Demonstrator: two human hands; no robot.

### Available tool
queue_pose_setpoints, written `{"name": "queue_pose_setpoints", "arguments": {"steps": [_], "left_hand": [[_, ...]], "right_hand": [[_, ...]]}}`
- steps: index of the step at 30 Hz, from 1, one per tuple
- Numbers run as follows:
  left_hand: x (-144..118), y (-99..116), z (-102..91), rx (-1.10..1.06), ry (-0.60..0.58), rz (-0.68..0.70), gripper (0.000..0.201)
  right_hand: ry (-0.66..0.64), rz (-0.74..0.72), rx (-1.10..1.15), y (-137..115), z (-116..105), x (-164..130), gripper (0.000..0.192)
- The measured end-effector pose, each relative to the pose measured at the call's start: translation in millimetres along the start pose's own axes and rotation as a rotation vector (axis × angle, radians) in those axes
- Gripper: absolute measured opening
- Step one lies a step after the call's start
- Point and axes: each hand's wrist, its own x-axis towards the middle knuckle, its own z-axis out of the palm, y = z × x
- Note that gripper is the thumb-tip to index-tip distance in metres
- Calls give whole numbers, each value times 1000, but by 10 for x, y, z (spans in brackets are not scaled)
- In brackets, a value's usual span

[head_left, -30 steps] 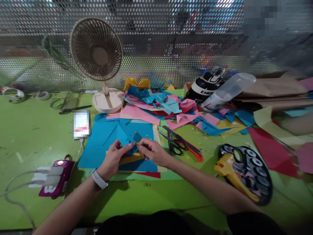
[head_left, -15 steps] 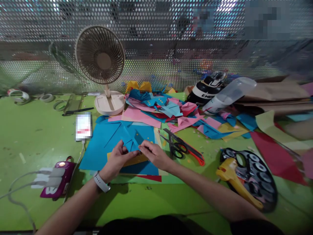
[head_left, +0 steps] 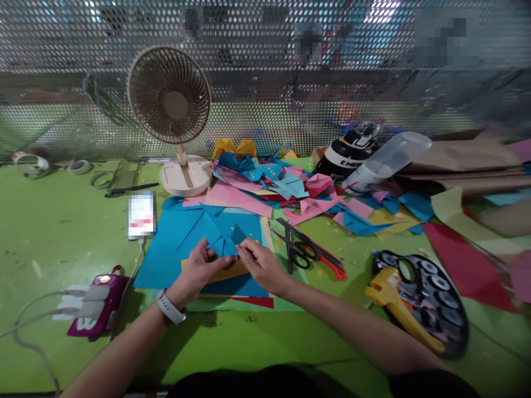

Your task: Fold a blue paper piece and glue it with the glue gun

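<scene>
Your two forearms reach forward from the bottom edge and meet near the middle of the green table (head_left: 62, 221). Your left hand (head_left: 198, 271), with a white watch (head_left: 170, 307) on its wrist, and your right hand (head_left: 260, 265) are close together, fingertips pinched on a small folded blue paper (head_left: 220, 243) held just above the table between them. Under your hands lies a large blue sheet (head_left: 174, 249) stacked on yellow and red sheets.

Just right of your right hand lie black scissors (head_left: 296, 246) beside an orange-handled cutter (head_left: 327, 258). Further right is a dark paint palette (head_left: 431, 293) with a yellow tool (head_left: 394, 301) on it. Behind your hands is a heap of pink and blue paper scraps (head_left: 282, 190), and a beige fan (head_left: 174, 110) stands back left. A phone (head_left: 141, 214) and a purple charger (head_left: 102, 301) lie to your left.
</scene>
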Motion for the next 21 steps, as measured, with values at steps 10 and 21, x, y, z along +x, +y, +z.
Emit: {"name": "queue_pose_setpoints", "arguments": {"steps": [10, 21], "left_hand": [[-35, 27, 51, -76, 20, 31, 42], [6, 62, -84, -22, -38, 26, 25]], "right_hand": [[106, 258, 494, -27, 107, -8, 34], [106, 336, 642, 31, -117, 148, 35]]}}
